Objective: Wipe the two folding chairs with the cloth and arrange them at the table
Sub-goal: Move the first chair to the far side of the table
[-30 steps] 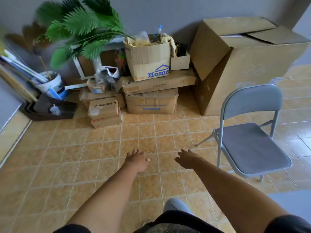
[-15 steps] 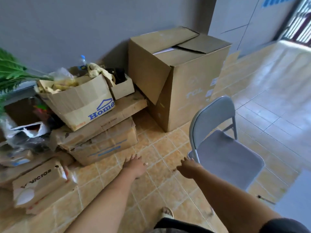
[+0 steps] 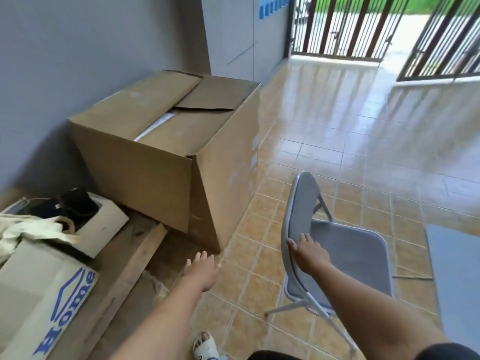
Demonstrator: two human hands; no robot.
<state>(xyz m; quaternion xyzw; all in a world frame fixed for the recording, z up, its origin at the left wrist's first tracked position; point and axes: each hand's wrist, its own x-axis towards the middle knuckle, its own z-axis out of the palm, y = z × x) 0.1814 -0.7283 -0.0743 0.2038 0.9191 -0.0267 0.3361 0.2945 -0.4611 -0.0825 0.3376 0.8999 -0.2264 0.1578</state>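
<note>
One grey metal folding chair (image 3: pixel 355 258) stands unfolded on the tiled floor at lower right, its backrest toward me. My right hand (image 3: pixel 309 254) lies across the backrest's near edge, thumb on the back side and fingers stretched over the front, not closed around it. Left of the chair, my left hand (image 3: pixel 204 272) hovers over the floor with spread fingers and holds nothing. No second chair is in view.
A large cardboard box (image 3: pixel 166 157) stands against the grey wall, left of the chair. Smaller boxes (image 3: pixel 46 289) with pale fabric (image 3: pixel 23 229) fill the lower left. A grey table corner (image 3: pixel 457 276) shows at right. Glossy floor runs to barred gates (image 3: pixel 345 29).
My view has swung right, from the plant and stacked boxes to the big box and chair. My right hand has reached the chair's backrest. My left hand stays open.
</note>
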